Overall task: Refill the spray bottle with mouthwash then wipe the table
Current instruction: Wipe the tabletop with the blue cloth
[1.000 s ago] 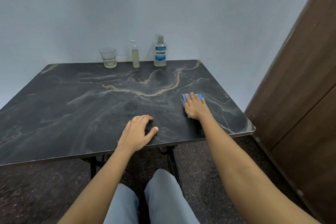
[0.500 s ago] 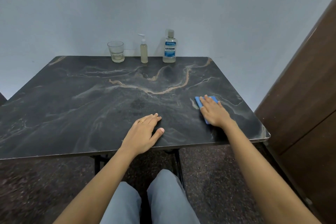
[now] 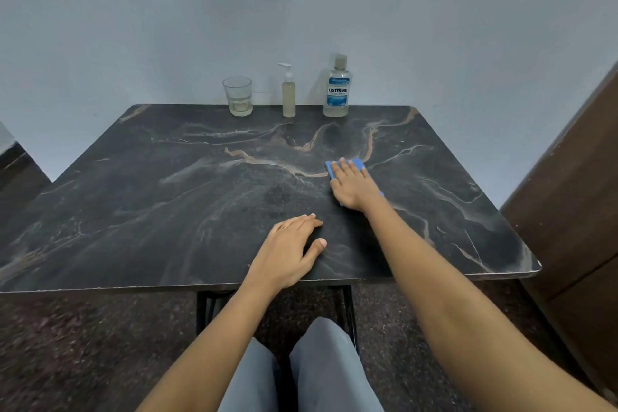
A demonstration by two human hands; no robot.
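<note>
Head view: a cloth is pressed on the table by the straight-fingered right hand; the left hand is laid flat, empty.

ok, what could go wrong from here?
1. The glass, spray bottle and mouthwash bottle stand upright along the far edge of the table; a stroke reaching that far could tip them, the slim spray bottle likeliest, and the glass holds some liquid.
2. The right hand presses flat on the blue cloth rather than gripping it, so it may bunch or slip out.
3. The left hand rests on the table near the front; that patch could get missed.
</note>
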